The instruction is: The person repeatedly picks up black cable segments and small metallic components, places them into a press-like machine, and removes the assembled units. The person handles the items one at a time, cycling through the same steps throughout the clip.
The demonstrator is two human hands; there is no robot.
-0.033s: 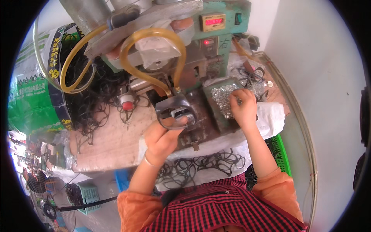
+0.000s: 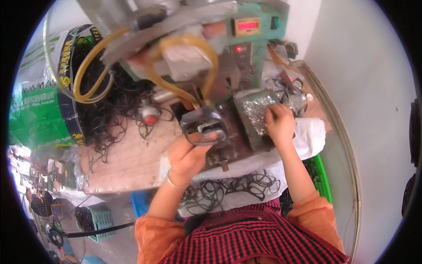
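My left hand [image 2: 189, 156] grips a dark thin loop-shaped piece [image 2: 225, 132] between thumb and fingers, at the metal fixture [image 2: 198, 116] of a bench machine. A finger reaches inside the loop's outline, by the small metal block there. Over a green-grey tray [image 2: 246, 125] my right hand [image 2: 281, 125] bends down with thumb and fingers drawn together. Small shiny metal pieces [image 2: 256, 113] fill the tray. Whatever lies between those fingertips is too small to make out.
The green machine [image 2: 255, 53] with yellow hoses [image 2: 211, 70] stands ahead. A red button [image 2: 150, 119] sits left of the fixture. Black loops [image 2: 237, 187] lie on white cloth before me; more spill from a large green bag [image 2: 39, 114]. A green basket [image 2: 322, 176] stands lower right.
The whole view has shifted slightly, and the machine's upper part is now smeared. My right fingertips sit slightly nearer the tray's near side; my left hand keeps its grip on the loop.
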